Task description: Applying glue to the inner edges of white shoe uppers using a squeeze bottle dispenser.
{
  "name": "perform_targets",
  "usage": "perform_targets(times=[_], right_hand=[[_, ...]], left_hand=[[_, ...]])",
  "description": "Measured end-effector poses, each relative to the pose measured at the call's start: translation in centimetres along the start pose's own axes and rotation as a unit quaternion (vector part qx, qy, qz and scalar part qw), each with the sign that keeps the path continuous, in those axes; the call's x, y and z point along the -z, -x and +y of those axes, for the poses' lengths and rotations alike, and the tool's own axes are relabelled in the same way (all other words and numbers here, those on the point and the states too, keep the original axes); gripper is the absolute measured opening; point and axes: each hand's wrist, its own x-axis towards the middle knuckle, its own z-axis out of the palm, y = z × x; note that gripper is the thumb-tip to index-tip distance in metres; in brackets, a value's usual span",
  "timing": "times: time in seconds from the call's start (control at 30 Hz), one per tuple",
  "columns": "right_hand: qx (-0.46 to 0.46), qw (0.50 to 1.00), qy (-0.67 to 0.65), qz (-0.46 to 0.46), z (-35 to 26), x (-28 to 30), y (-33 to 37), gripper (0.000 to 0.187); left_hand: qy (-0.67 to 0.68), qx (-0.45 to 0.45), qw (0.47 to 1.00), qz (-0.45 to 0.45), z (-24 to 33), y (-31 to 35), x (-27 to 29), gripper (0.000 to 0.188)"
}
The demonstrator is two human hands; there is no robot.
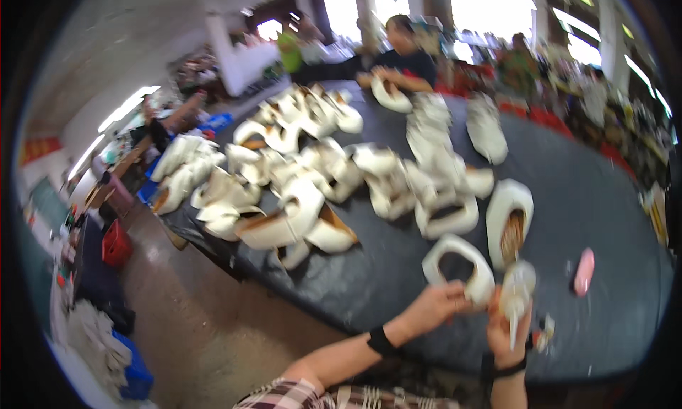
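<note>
My left hand (442, 302) has its fingers closed on the near edge of a white shoe upper (481, 285), whose opening faces up. A translucent squeeze bottle (518, 280) with a thin pale nozzle pointing down is in my right hand (506, 344), just right of that upper. The fingers are partly hidden behind the bottle. Just beyond the bottle, another white shoe upper (499, 204) with a tan lining lies on the dark table. A pink, elongated object (584, 273) rests farther right; its kind is unclear.
Many white shoe uppers (302, 203) are heaped across the left and middle of the dark-covered table (575, 196). Stacked uppers (428, 128) stand farther back. Across the table a person (405, 57) handles another upper. A red basket (117, 243) is at the left.
</note>
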Motion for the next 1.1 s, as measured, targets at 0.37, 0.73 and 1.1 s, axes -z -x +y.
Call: perform_targets(times=[0.37,0.73,1.1], right_hand=[[0.406,0.833,0.375,0.029,-6.7,-4.4,6.1,0.036],[0.446,0.762,0.469,0.037,-7.6,-4.9,6.7,0.036],[0.392,0.784,0.482,-0.009,-9.4,-4.0,5.3,0.035]], left_hand=[[0.153,0.009,0.988,0.001,0.2,1.3,-3.8,0.023],[0.149,0.030,0.988,0.009,0.7,1.4,-9.3,0.023],[0.170,0.025,0.985,0.029,0.7,1.5,-9.8,0.020]])
